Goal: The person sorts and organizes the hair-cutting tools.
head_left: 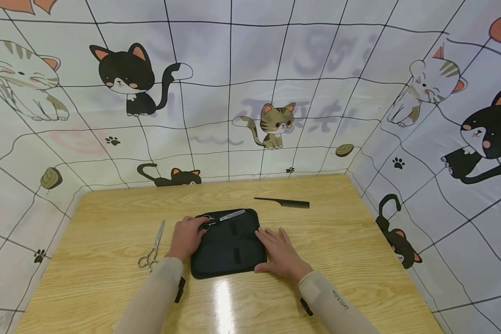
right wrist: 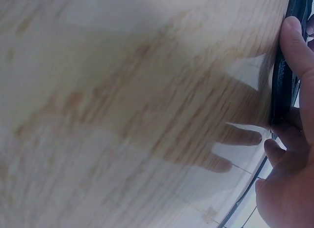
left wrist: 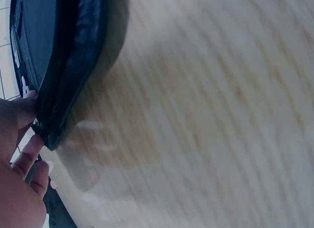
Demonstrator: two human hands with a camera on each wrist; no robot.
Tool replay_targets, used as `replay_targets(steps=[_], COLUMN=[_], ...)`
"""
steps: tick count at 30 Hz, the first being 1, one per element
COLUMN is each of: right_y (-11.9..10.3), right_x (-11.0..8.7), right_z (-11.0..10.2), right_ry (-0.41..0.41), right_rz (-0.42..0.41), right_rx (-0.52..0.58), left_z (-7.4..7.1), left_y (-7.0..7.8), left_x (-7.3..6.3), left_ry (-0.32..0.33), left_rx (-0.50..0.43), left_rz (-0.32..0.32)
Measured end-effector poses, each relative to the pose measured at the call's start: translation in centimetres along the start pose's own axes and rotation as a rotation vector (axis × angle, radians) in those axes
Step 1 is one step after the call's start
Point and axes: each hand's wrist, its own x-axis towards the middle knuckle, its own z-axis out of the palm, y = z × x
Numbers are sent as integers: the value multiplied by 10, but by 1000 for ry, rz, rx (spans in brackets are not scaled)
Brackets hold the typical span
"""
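A black zip case (head_left: pixel 234 250) lies spread on the table, with elastic loops on its inner face. Across its upper part is a pair of thinning scissors (head_left: pixel 232 215), finger rings to the left. My left hand (head_left: pixel 186 237) is at the case's upper left edge, pinching the scissors by the rings; its fingers partly hide them. On the right side, my right hand (head_left: pixel 280 254) rests against the case's edge with fingers spread. In the right wrist view its thumb (right wrist: pixel 296 46) touches the case's side.
Left of the case lies a second pair of scissors (head_left: pixel 155 250), blades pointing away. A black tail comb (head_left: pixel 292 203) is on the wooden table (head_left: pixel 338 278) beyond the case, to the right. Cat-print cloth walls (head_left: pixel 217 106) rise at the table's back and sides.
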Motion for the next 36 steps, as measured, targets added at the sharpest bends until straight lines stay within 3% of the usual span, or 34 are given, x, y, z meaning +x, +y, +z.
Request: replay_targets(steps=[6, 28, 36], right_y=[-1, 0, -1], right_x=[0, -1, -2], right_z=[-1, -1, -2], right_ry=[-6, -7, 8], right_rz=[3, 3, -9], right_rx=[-3, -3, -2], left_z=[1, 6, 6], left_y=[4, 6, 12], left_x=[-2, 4, 5], left_ry=[57, 20, 49], left_rx=[12, 11, 37], left_rz=[31, 30, 20])
